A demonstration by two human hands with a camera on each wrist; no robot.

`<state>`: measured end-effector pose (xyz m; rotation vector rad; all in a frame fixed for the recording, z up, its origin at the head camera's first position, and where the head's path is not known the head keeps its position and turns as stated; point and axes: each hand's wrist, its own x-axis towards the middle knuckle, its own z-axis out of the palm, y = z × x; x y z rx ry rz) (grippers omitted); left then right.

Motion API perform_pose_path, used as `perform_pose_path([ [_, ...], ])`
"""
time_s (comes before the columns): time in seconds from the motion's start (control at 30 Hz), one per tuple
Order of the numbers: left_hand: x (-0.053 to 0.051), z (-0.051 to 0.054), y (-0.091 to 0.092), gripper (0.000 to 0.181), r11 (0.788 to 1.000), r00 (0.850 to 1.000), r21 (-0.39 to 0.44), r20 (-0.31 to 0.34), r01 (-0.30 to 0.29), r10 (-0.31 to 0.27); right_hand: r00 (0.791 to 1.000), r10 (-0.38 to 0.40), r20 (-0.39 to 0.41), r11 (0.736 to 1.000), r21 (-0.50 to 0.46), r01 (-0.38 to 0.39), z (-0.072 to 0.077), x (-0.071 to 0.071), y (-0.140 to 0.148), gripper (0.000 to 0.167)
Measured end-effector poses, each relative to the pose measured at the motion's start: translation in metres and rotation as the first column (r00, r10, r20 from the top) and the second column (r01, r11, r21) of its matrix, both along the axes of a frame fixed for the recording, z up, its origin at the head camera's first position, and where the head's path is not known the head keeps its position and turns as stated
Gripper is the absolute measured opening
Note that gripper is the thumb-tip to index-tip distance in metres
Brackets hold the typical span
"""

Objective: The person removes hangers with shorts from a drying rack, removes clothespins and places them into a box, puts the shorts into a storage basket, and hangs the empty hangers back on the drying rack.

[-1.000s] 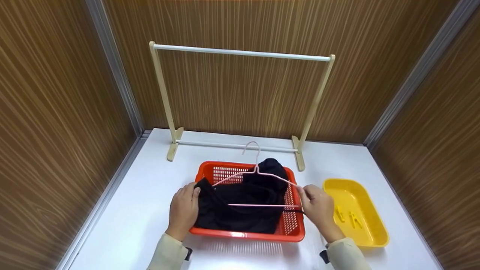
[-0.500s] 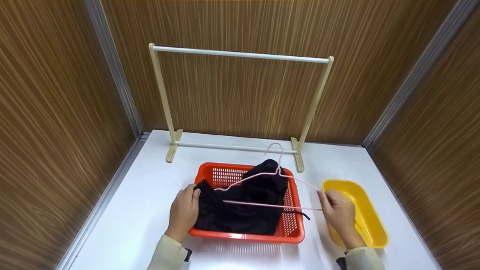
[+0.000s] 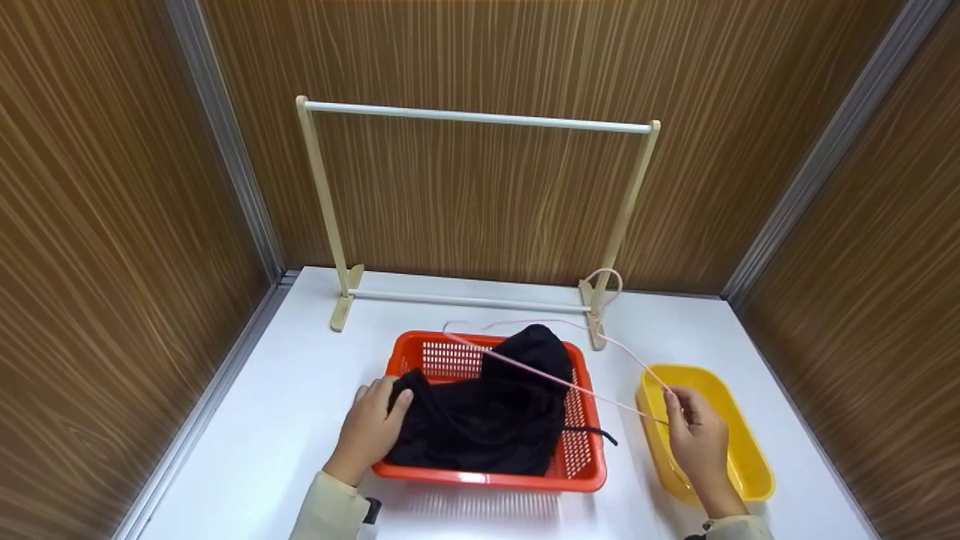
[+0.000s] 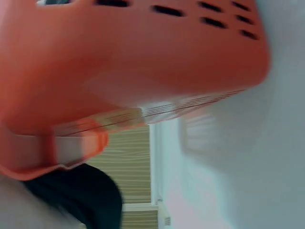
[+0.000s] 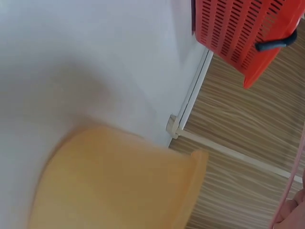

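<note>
My left hand [image 3: 371, 429] is at the left rim of the red basket [image 3: 517, 484], gripping the edge of a black garment [image 3: 487, 427] between thumb and fingers. The cloth lies bunched in the basket, its full shape hidden, with a black cord [image 3: 596, 430] trailing over the right rim. Above the yellow tray [image 3: 752, 450], my right hand [image 3: 699, 439] pinches one end of a pink clothes hanger [image 3: 525, 367]. The hanger slants leftward over the basket, apart from my left hand. The right wrist view catches a strip of the hanger [image 5: 290, 181] beside my fingertips.
A drying rack [image 3: 480, 116] with wooden legs and white bars stands behind the basket. Wood-grain panels [image 3: 472, 202] enclose the white table [image 3: 262, 390] on the back and both sides. My right hand partly covers the yellow tray.
My right hand has drawn the hanger rightward out of the black garment, and its free end has lifted and tilted. My left hand has stayed at the basket's left rim, its thumb shifting slightly.
</note>
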<state>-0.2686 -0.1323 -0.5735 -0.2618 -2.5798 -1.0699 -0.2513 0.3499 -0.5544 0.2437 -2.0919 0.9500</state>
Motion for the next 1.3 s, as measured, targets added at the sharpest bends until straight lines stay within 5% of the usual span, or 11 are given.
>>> perform_pose_path([
  [0.27,-0.003,-0.004,0.005,0.018,0.997,0.997,-0.013,-0.016,-0.078,0.078,0.994,-0.05,0.096,0.998,-0.029,0.053,-0.005,0.008,-0.009,0.01],
  [1.3,-0.004,-0.009,0.006,0.017,0.995,0.994,-0.033,-0.058,-0.091,0.089,0.996,-0.089,0.01,0.974,-0.207,0.089,-0.022,0.017,-0.032,0.006],
])
